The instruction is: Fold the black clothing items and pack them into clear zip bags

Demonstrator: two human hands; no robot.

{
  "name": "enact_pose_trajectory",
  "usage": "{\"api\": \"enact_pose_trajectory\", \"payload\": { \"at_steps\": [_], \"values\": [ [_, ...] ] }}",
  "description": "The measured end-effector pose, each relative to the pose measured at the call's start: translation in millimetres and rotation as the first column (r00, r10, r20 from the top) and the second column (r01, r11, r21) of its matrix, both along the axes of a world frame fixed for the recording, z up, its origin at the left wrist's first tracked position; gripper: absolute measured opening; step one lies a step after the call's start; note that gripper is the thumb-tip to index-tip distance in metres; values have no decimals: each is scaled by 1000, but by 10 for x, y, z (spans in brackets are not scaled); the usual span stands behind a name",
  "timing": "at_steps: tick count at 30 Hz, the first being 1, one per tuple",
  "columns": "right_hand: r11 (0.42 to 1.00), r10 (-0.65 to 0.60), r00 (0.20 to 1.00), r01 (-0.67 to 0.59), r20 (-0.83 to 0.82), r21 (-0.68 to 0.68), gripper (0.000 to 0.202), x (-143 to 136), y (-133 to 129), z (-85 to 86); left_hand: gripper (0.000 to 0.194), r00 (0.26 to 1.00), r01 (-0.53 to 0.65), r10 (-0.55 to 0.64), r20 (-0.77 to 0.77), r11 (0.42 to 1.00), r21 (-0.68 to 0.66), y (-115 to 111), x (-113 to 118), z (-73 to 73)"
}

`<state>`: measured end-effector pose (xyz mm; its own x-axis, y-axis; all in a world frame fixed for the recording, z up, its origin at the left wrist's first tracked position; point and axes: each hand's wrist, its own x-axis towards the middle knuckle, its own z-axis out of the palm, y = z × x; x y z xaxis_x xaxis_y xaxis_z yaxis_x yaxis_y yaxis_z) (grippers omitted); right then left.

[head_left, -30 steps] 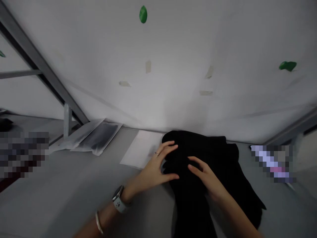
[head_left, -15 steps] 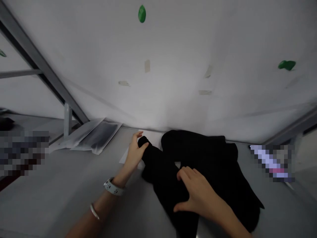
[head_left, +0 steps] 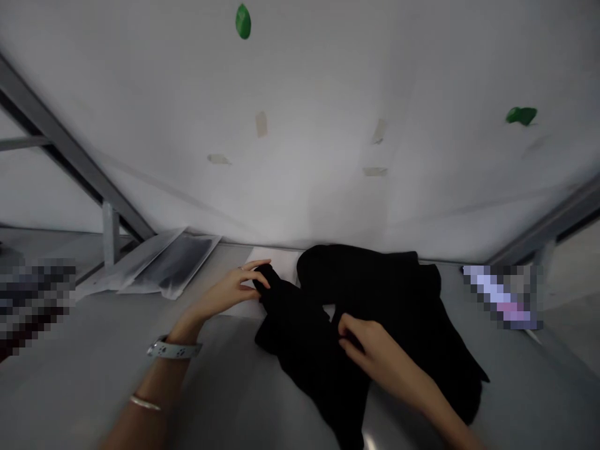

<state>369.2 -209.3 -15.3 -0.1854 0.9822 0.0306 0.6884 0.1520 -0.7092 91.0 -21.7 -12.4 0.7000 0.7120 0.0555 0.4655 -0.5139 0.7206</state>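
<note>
Both hands (head_left: 300,315) lowered, fingers bent

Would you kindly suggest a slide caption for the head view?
Left hand and right hand touching black fabric on a grey table.

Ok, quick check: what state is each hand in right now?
Left hand: partly open, fingers touching the narrow end of the black cloth.
Right hand: fingers curled at the cloth; grip cannot be told.

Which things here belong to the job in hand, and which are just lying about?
Job in hand:
black cloth, with left hand and right hand on it

Apparently lying about:
plastic packets at left
white sheet, partly covered by cloth
</note>
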Motion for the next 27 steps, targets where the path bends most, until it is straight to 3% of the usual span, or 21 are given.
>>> {"api": "enact_pose_trajectory", "payload": {
  "at_steps": [3, 6, 9, 12, 15, 17, 20, 23, 27],
  "values": [
    [993, -113, 978, 117, -177, 12, 11, 125, 56, -34, 14, 996, -83, 81, 24, 991, 106, 34, 43, -11],
    [993, -118, 963, 116, -241, -24, 16, 273, 123, -40, 21, 985, -167, 159, 66, 976, 141, 22, 86, 14],
    [992, -101, 958, 75, -269, -107, 24, 397, 146, 23, 30, 972, -230, 224, 71, 968, 97, -43, 142, 58],
    [978, -120, 958, 70, -260, -196, 18, 449, 96, 101, 32, 946, -304, 299, 122, 952, 25, -148, 223, 120],
    [977, -110, 972, 68, -207, -203, 48, 425, 35, 103, 29, 911, -358, 358, 203, 933, -41, -249, 307, 186],
    [984, -145, 972, 123, -186, -127, 48, 406, 35, 57, 27, 893, -366, 372, 252, 928, -71, -290, 340, 220],
    [970, -238, 948, 241, -212, -12, 14, 454, 113, -19, 28, 885, -359, 377, 272, 926, -116, -307, 338, 251],
    [926, -355, 887, 376, -295, 18, 24, 621, 198, -35, 30, 883, -370, 404, 238, 913, -174, -300, 304, 279],
    [871, -472, 755, 479, -455, -108, 32, 887, 135, 94, 32, 908, -295, 359, 217, 914, -277, -345, 301, 372]
  ]
}}
